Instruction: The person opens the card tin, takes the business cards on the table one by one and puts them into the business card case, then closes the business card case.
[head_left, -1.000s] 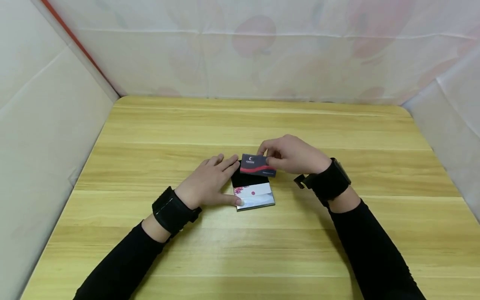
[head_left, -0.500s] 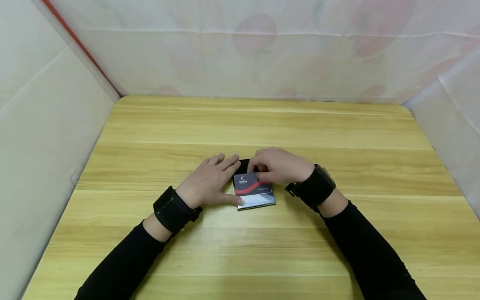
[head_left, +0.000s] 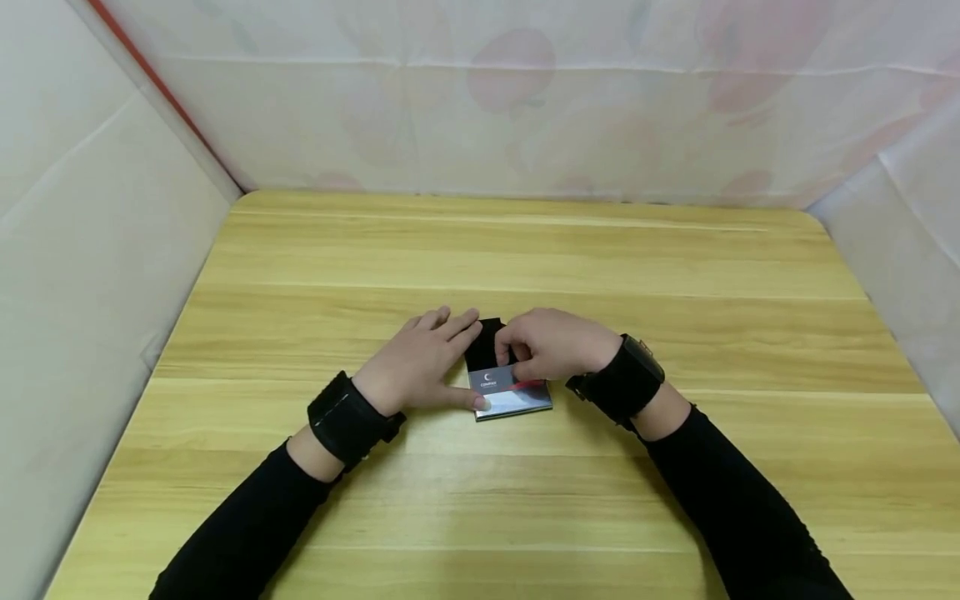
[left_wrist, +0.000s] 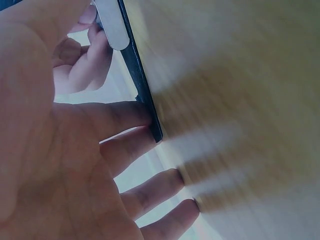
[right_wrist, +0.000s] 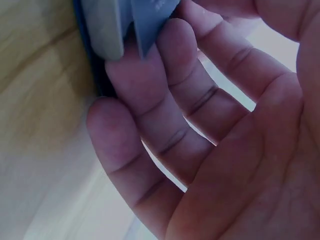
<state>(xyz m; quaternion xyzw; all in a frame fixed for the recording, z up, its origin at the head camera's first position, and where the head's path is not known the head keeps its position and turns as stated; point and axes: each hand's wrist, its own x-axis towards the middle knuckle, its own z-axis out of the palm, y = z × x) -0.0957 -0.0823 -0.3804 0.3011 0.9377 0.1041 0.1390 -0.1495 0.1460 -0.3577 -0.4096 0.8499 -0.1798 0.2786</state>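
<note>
A business card holder lies on the table with its black flap folded back and its shiny silver pocket nearest me. A dark grey business card with a white logo and red stripe stands partly inside the pocket, its lower part hidden. My right hand pinches the card's upper right edge; the right wrist view shows the card beside the pocket wall. My left hand has straight, spread fingers; its thumb presses the pocket's left corner, and two fingertips touch the flap's edge in the left wrist view.
The wood-grain table reaches to a pale curtain with faded fruit prints at the back. A white panel stands at the left. Black straps are round both wrists.
My right hand has brought the grey card down and toward me from over the flap, and the card has sunk into the pocket. The left hand has stayed in place.
</note>
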